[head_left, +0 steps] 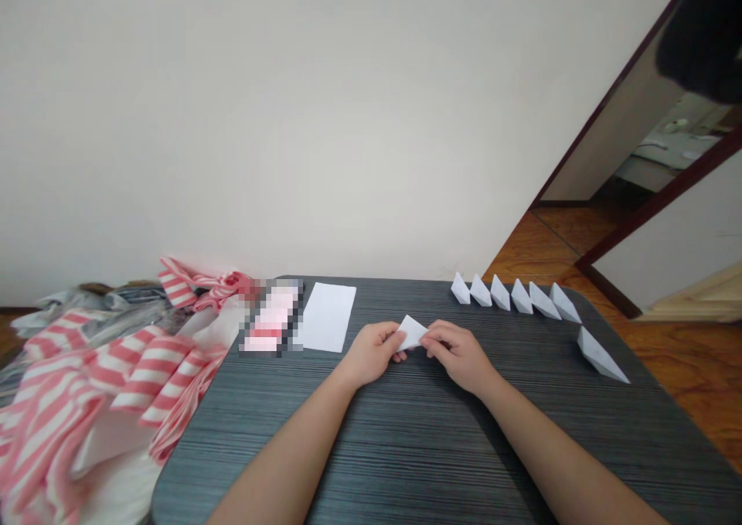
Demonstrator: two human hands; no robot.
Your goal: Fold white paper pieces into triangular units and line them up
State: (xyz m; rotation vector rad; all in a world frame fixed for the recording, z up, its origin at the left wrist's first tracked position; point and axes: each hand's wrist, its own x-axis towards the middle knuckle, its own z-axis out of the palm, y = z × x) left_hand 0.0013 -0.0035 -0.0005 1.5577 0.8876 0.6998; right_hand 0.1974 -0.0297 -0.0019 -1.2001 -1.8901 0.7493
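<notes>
Between my two hands is a small folded piece of white paper (pixel 412 330), its top corner pointing up. My left hand (pixel 374 352) pinches its left side, thumb in front. At its right corner, the thumb and fingers of my right hand (pixel 457 355) are closed on the edge. Both hands are just above the dark table. Several folded paper boats (pixel 499 293) stand in a row at the table's back right. One more paper boat (pixel 600 356) lies nearer, toward the right edge. A stack of white paper (pixel 329 316) lies flat to the left of my hands.
A dark wood-grain table (pixel 399 448) stands against a pale wall (pixel 348 123). A blurred-out pinkish rectangular thing (pixel 271 318) lies at its back left. Red-and-white striped cloth (pixel 116 378) is heaped beyond the left edge. To the right are a wooden floor (pixel 533 248) and a doorway.
</notes>
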